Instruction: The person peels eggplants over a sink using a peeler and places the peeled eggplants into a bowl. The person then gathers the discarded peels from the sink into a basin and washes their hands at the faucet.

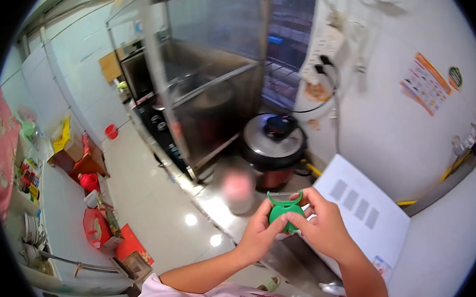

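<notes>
Both my hands grip a small green peeler [283, 210] with a round body and a forked top that a thin strip spans. My left hand [260, 230] is closed on its left side, thumb on the front. On the other side my right hand [323, 226] is closed round it, its thumb pressed over the body. Just beyond my hands stands a blurred container [235, 189] with something pinkish-red in or on it. A pressure cooker [275, 143] with a steel lid and black knob is behind.
A white panel with slots [362, 217] leans at the right. The glass-and-metal screen [212, 79] surrounds the stove [163, 126]. Plugs sit in a power strip [324, 48] on the wall. Red bags [97, 228] and boxes line the floor at left, near a red bucket [111, 132].
</notes>
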A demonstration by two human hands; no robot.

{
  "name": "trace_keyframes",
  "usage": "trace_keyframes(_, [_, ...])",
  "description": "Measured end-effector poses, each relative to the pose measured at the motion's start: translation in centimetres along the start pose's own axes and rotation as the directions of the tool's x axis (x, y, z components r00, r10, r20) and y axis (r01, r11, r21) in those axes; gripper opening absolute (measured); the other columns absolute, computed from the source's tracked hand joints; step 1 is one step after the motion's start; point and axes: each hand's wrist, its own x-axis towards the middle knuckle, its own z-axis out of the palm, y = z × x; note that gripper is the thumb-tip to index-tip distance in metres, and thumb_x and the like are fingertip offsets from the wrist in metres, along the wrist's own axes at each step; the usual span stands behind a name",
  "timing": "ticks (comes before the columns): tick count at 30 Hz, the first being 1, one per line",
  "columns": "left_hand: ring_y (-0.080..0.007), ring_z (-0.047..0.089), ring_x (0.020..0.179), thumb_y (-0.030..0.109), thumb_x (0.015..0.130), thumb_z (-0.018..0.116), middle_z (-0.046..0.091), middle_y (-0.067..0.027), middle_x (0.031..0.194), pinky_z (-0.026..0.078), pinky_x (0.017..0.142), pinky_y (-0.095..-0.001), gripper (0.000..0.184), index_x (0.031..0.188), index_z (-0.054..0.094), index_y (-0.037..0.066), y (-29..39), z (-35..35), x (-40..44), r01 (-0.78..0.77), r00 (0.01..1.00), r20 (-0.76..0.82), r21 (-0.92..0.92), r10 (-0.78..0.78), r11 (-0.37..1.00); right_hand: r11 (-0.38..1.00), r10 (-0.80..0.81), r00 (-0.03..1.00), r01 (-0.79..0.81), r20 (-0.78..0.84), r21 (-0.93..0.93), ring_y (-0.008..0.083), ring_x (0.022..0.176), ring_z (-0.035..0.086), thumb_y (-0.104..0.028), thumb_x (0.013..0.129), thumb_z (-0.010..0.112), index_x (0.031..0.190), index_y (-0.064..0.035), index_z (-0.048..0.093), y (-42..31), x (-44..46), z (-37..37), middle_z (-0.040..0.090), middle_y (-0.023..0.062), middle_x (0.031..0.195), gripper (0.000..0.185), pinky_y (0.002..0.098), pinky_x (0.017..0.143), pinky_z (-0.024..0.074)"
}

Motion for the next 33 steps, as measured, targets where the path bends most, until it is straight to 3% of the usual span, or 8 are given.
trace_keyframes(2, [-0.0108, 0.053, 0.098, 0.018, 0.093, 0.051, 0.052, -0.0051, 0.111, 0.050, 0.078, -0.0273, 0.036, 0.124, 0.040, 0.004, 2.0, -6.4, -3.5, 0.010, 1.000, -0.023, -0.030, -0.011, 0.999, 0.993, -0.037, 0.999, 0.035, 0.022, 0.113, 0.0205, 0.067, 0.063, -0.017, 0.081, 0.065, 0.100, 0.0010, 0.053, -0.7, 1.0, 7.6, 0.064, 0.0135, 0.086, 0.029, 0.0302, 0.060, 0.0498])
trace_keyframes(4, [-0.0118, 0.055, 0.096, 0.012, 0.091, 0.053, 0.053, -0.0056, 0.112, 0.050, 0.079, -0.0285, 0.032, 0.120, 0.042, 0.003, 4.3, -13.4, -7.1, 0.069, 0.992, -0.097, -0.062, -0.075, 0.996, 0.974, 0.030, 0.995, -0.050, 0.094, 0.219, 0.0140, 0.069, 0.061, -0.013, 0.081, 0.065, 0.100, 0.0023, 0.054, -1.8, 2.3, 15.0, 0.063, 0.0107, 0.085, 0.026, 0.0268, 0.056, 0.0501])
trace_keyframes(7, [-0.0126, 0.056, 0.097, 0.007, 0.089, 0.053, 0.053, -0.0063, 0.112, 0.051, 0.080, -0.0292, 0.033, 0.120, 0.043, 0.003, 6.4, -23.4, -12.2, 0.098, 0.982, -0.157, -0.044, -0.104, 0.994, 0.798, 0.082, 0.973, -0.194, 0.216, 0.571, 0.0070, 0.070, 0.057, -0.007, 0.080, 0.066, 0.098, 0.0042, 0.055, -3.6, 4.7, 26.1, 0.060, 0.0069, 0.086, 0.024, 0.0212, 0.052, 0.0486])
trace_keyframes(11, [-0.0188, 0.058, 0.097, 0.009, 0.087, 0.052, 0.055, -0.0095, 0.110, 0.052, 0.081, -0.0342, 0.039, 0.123, 0.041, 0.002, 10.0, -32.7, -17.2, 0.165, 0.945, -0.269, -0.105, -0.188, 0.981, 0.846, 0.092, 0.938, -0.251, 0.334, 0.470, 0.0065, 0.066, 0.056, -0.008, 0.081, 0.065, 0.098, 0.0043, 0.057, -7.3, 8.4, 36.6, 0.061, 0.0063, 0.081, 0.022, 0.0209, 0.053, 0.0484])
trace_keyframes(17, [-0.0209, 0.061, 0.095, 0.008, 0.088, 0.050, 0.058, -0.0116, 0.110, 0.054, 0.078, -0.0330, 0.038, 0.124, 0.040, 0.001, 12.1, -43.4, -18.8, 0.111, 0.890, -0.433, -0.093, -0.140, 0.989, 0.810, 0.025, 0.858, -0.318, 0.513, 0.493, 0.0079, 0.069, 0.059, -0.010, 0.083, 0.064, 0.102, 0.0033, 0.056, -9.5, 14.8, 47.3, 0.062, 0.0050, 0.083, 0.024, 0.0210, 0.056, 0.0485])
trace_keyframes(24, [-0.0203, 0.061, 0.093, 0.007, 0.087, 0.052, 0.058, -0.0124, 0.108, 0.054, 0.077, -0.0327, 0.036, 0.121, 0.042, 0.000, 15.0, -54.8, -13.8, 0.156, 0.839, -0.524, -0.020, -0.144, 0.987, 0.667, 0.024, 0.839, -0.419, 0.544, 0.616, 0.0079, 0.063, 0.057, -0.012, 0.082, 0.066, 0.102, 0.0045, 0.057, -10.1, 24.9, 56.2, 0.063, 0.0059, 0.081, 0.027, 0.0208, 0.053, 0.0472])
trace_keyframes(29, [-0.0212, 0.061, 0.092, 0.009, 0.088, 0.053, 0.057, -0.0128, 0.108, 0.054, 0.077, -0.0329, 0.036, 0.121, 0.043, -0.001, 22.0, -64.6, -9.3, 0.080, 0.789, -0.611, 0.000, -0.064, 0.997, 0.590, -0.050, 0.803, -0.456, 0.593, 0.667, 0.0092, 0.069, 0.059, -0.009, 0.082, 0.064, 0.100, 0.0020, 0.057, -14.6, 34.8, 63.8, 0.062, 0.0059, 0.084, 0.022, 0.0219, 0.058, 0.0495])
trace_keyframes(33, [-0.0207, 0.061, 0.094, 0.010, 0.088, 0.054, 0.057, -0.0123, 0.110, 0.054, 0.078, -0.0323, 0.038, 0.122, 0.042, -0.001, 26.4, -73.7, -7.3, 0.020, 0.777, -0.628, -0.036, -0.038, 0.999, 0.628, -0.008, 0.811, -0.451, 0.585, 0.634, 0.0087, 0.069, 0.059, -0.008, 0.082, 0.064, 0.099, 0.0015, 0.058, -20.0, 42.7, 69.7, 0.062, 0.0058, 0.084, 0.020, 0.0216, 0.061, 0.0494])
